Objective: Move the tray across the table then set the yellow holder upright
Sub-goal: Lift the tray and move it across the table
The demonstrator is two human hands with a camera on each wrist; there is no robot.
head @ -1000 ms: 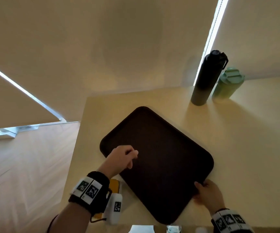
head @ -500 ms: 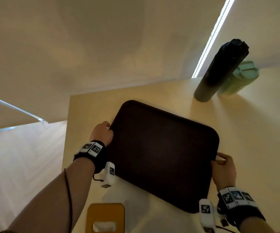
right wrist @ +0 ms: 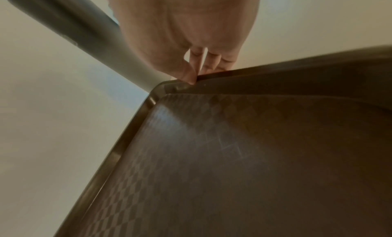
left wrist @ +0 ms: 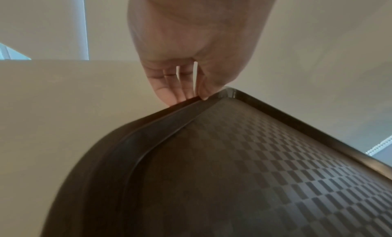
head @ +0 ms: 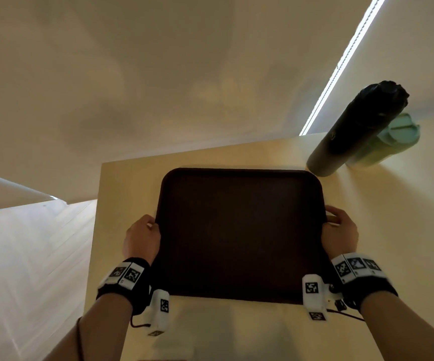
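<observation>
dark brown tray [head: 240, 230], textured, square to the table edge.

Tray [left wrist: 265, 182] dark plastic, checker-textured (glossy rim); table [head: 132, 183] smooth.

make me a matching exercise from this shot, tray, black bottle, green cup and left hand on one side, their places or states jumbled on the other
Things:
1. tray
2. black bottle
3. green cup
4. left hand

Places or states:
A. partly hidden behind the black bottle
B. gripping the tray's left rim
C. held by both hands at its sides
D. standing by the tray's far right corner

Pairs: 1-C, 2-D, 3-A, 4-B
</observation>
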